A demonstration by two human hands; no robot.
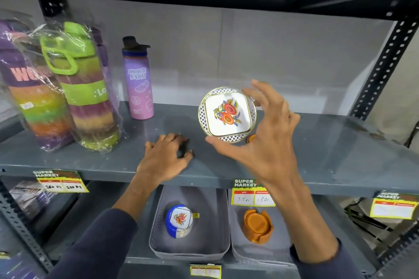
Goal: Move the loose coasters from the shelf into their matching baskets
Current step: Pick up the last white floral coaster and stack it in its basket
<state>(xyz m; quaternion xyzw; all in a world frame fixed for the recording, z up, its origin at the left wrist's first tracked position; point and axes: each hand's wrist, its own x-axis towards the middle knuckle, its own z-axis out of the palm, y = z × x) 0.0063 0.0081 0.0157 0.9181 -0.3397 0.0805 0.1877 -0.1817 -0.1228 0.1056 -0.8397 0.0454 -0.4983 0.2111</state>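
My right hand (267,129) holds a round white coaster (227,114) with a red flower print and a gold lattice rim, tilted up above the grey shelf (340,142). Thumb sits under its lower edge, fingers at its right edge. A small orange coaster (251,138) peeks out on the shelf behind that hand. My left hand (166,156) rests palm down on the shelf, fingers curled, nothing seen in it. Below, the left grey basket (158,229) holds a blue holder with flowered coasters (179,221). The right grey basket (235,244) holds an orange coaster set (257,225).
Wrapped striped bottles (74,88) and a purple bottle (138,81) stand at the shelf's left. Price tags (252,192) hang on the shelf's front edge. A perforated upright post (383,63) rises at the right. Another shelf board runs overhead.
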